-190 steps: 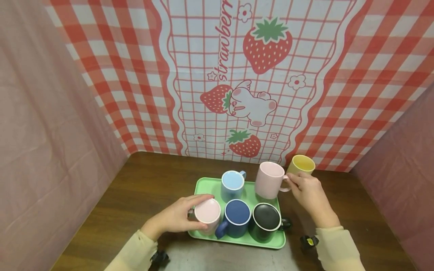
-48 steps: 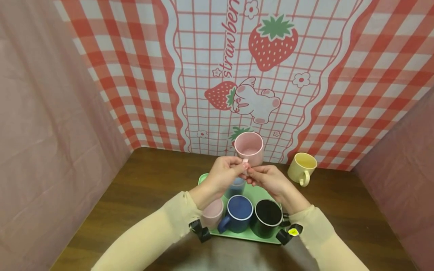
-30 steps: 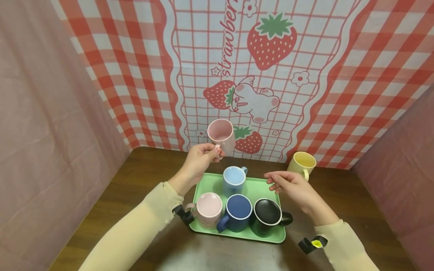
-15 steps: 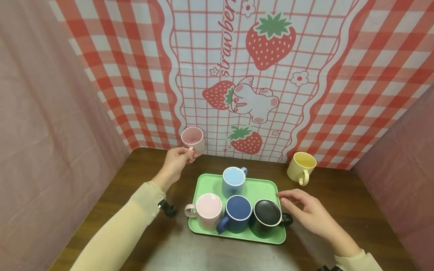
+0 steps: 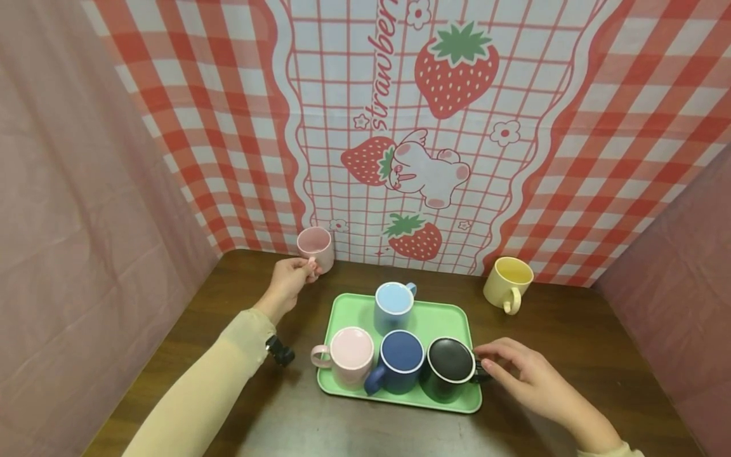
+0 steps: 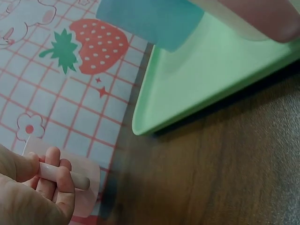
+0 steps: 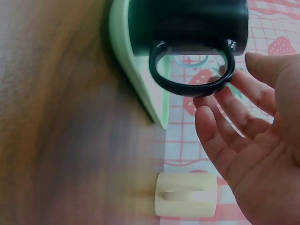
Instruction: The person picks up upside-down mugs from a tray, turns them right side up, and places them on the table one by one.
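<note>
At the back left of the table my left hand (image 5: 287, 280) grips the handle of a pink mug (image 5: 324, 259), which stands upright by the cloth backdrop. The left wrist view shows the fingers curled through that handle (image 6: 56, 174). My right hand (image 5: 533, 376) is at the handle of a black mug (image 5: 448, 365). In the right wrist view its fingers, loosely bent, reach the black handle (image 7: 185, 89), with the thumb apart from it. The black mug sits at the front right of a green tray (image 5: 442, 314).
Also on the tray are a dark blue mug (image 5: 402, 365), a second pink mug (image 5: 352, 355) and a light blue mug (image 5: 394, 311) behind them. A yellow mug (image 5: 505, 289) stands at the back right of the wooden table (image 5: 274, 419). A strawberry-print cloth (image 5: 360, 203) closes off the back.
The pink mug, earlier in my right hand, passed to my left above the tray, then went left and down to the table's back. My right hand came down to the black mug's handle.
</note>
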The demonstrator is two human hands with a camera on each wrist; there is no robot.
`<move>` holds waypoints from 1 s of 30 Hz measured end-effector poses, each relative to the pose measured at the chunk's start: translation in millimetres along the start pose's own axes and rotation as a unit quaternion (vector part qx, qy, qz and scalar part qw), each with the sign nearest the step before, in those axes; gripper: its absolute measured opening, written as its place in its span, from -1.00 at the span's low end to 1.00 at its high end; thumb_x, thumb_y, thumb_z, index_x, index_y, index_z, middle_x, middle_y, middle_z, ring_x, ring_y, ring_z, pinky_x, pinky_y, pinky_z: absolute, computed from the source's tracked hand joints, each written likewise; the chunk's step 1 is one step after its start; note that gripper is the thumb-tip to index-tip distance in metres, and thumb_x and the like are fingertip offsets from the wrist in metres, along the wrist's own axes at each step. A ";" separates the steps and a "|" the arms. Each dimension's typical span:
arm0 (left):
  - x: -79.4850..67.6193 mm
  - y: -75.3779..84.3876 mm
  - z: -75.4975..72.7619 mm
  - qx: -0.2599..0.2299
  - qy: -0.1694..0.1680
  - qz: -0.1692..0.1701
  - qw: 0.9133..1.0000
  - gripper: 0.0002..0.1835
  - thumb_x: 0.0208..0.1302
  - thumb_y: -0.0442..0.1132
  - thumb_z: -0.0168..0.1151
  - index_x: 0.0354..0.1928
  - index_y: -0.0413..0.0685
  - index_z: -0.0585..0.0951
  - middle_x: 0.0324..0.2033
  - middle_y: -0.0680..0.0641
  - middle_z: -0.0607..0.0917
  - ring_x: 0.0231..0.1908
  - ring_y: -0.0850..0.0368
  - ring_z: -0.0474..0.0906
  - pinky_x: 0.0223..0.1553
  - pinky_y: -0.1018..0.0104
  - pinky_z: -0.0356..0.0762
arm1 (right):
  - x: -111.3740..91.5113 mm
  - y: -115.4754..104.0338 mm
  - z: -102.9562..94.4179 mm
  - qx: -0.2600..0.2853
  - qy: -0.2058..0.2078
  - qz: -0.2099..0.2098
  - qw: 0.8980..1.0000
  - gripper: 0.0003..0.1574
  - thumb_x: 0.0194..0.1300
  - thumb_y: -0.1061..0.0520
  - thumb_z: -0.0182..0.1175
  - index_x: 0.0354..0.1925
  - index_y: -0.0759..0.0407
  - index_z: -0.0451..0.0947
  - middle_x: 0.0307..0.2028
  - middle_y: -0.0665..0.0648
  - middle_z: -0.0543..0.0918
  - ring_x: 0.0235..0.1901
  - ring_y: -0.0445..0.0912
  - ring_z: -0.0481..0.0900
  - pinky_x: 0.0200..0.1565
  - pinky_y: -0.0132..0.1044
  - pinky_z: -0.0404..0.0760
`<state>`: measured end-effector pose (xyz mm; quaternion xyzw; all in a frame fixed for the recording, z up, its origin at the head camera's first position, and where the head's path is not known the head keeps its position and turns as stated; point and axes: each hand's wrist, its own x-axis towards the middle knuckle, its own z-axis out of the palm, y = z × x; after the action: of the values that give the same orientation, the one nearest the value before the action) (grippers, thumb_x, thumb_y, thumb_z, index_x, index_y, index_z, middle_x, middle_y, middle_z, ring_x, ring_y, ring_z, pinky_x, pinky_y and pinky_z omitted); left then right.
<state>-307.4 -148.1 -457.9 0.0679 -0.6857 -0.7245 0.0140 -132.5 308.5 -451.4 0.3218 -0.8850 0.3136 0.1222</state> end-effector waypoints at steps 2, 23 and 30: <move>0.9 -3.1 -1.8 0.003 0.002 -0.005 1.000 -0.80 0.44 -0.38 0.19 -0.14 -0.48 0.64 -0.41 -0.16 0.76 -0.36 0.14 0.63 -0.18 0.30 0.66 | -3.0 2.7 2.2 -0.001 -0.005 -0.010 1.000 -0.55 0.26 0.30 0.38 0.04 -0.10 0.63 -0.10 -0.19 0.68 -0.16 -0.33 0.59 -0.15 -0.47 0.55; 2.9 -20.8 -6.5 0.019 0.001 -0.009 1.000 -0.76 0.46 -0.35 0.18 -0.08 -0.50 0.63 -0.34 -0.20 0.77 -0.30 0.11 0.67 -0.18 0.27 0.66 | -2.1 14.4 7.3 -0.024 0.021 -0.132 0.991 -0.45 0.04 0.40 0.47 0.01 0.03 0.68 -0.20 -0.19 0.68 -0.26 -0.35 0.59 -0.18 -0.56 0.53; 4.2 -18.3 -7.7 0.017 -0.001 -0.017 1.000 -0.76 0.46 -0.35 0.19 -0.08 -0.49 0.63 -0.35 -0.17 0.77 -0.30 0.14 0.66 -0.14 0.24 0.67 | -1.6 16.3 6.7 -0.015 0.018 -0.131 0.991 -0.45 0.04 0.41 0.47 0.01 0.05 0.68 -0.20 -0.17 0.68 -0.28 -0.35 0.59 -0.20 -0.57 0.53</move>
<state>-309.4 -155.0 -476.9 0.0790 -0.6967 -0.7130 -0.0003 -141.8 314.8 -465.0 0.4270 -0.8376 0.2875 0.1830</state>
